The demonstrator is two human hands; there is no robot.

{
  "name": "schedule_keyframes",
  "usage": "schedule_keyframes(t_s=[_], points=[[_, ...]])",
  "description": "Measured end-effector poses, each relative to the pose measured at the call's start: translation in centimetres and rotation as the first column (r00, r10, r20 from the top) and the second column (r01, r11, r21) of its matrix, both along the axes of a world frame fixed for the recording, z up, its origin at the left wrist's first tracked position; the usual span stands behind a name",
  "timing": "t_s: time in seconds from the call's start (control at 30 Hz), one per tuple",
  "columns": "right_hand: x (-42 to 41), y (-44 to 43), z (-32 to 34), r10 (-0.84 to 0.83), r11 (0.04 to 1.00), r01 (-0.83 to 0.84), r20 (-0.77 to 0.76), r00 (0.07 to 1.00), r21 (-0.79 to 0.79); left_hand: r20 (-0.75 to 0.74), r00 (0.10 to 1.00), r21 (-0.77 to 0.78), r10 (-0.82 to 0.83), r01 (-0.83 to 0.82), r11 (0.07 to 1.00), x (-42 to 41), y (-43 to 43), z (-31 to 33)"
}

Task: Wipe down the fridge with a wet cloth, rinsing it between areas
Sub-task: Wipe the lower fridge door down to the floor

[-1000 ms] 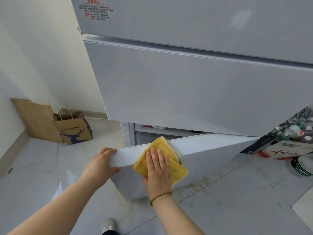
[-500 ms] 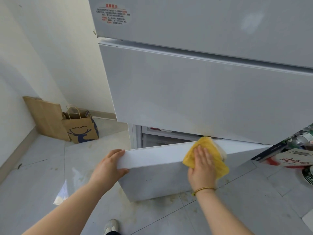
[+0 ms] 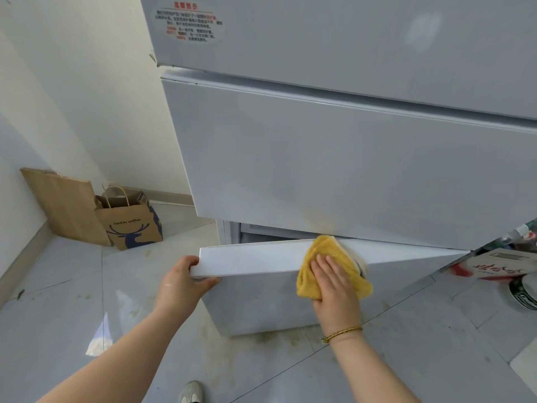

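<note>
The left hand (image 3: 183, 282) curls its fingers round the free corner of the fridge's bottom door (image 3: 255, 258), holding it ajar so its top edge is exposed. The right hand (image 3: 334, 286) presses flat, straight fingers on the yellow cloth (image 3: 324, 253), which is draped over that edge beneath them.

One fridge (image 3: 348, 170) shows three stacked door panels, and two hands meet the lowest panel (image 3: 255, 257): the left hand (image 3: 180, 283) grips its corner, the right hand (image 3: 334, 286) lies flat on the single yellow cloth (image 3: 322, 251), one thin bracelet (image 3: 343, 334) at its wrist. Well left of the left hand stand two brown paper bags, one plain bag (image 3: 66, 205) and one printed bag (image 3: 130, 225), with one shoe (image 3: 190, 392) below that hand. Right of the right hand lie one printed box (image 3: 499, 266) and one round item (image 3: 523, 292) beside bottles (image 3: 523, 231) too cut off to count; far above both hands sits one sticker (image 3: 190, 23).
</note>
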State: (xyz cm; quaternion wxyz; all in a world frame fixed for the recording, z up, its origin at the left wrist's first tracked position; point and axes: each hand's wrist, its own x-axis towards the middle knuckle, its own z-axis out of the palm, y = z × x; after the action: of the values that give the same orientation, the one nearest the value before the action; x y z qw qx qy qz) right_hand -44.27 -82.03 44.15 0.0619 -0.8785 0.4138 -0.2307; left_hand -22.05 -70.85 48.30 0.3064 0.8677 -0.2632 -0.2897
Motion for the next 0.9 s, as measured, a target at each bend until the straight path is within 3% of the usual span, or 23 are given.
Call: schedule_keyframes(t_s=[0.1,0.27,0.47,0.7,0.9], points=[[-1.0,-0.8,0.6,-0.083,0.996,0.086,0.085,0.993,-0.024,0.003,1.000,-0.008,0.007,-0.007,1.000,0.5,-0.5,-0.4],[-0.1,1.0,1.2,-0.297,0.952,0.259,0.300,0.907,0.161,-0.021,1.000,-0.075,0.021,-0.022,0.997,1.9,-2.2,-0.8],[1.4,2.5,1.8,-0.456,0.864,0.333,0.304,0.837,0.379,-0.073,0.997,-0.182,0.020,-0.032,0.983,3.6,-3.9,-1.4],[2.5,4.1,1.7,-0.494,0.829,0.351,0.276,0.824,0.436,-0.174,0.980,-0.305,0.096,-0.147,0.941,3.9,-6.6,-1.9],[3.1,5.2,2.3,-0.587,0.759,0.337,0.361,0.725,0.557,-0.174,0.978,-0.222,0.118,-0.156,0.963,4.7,-5.9,-2.3]])
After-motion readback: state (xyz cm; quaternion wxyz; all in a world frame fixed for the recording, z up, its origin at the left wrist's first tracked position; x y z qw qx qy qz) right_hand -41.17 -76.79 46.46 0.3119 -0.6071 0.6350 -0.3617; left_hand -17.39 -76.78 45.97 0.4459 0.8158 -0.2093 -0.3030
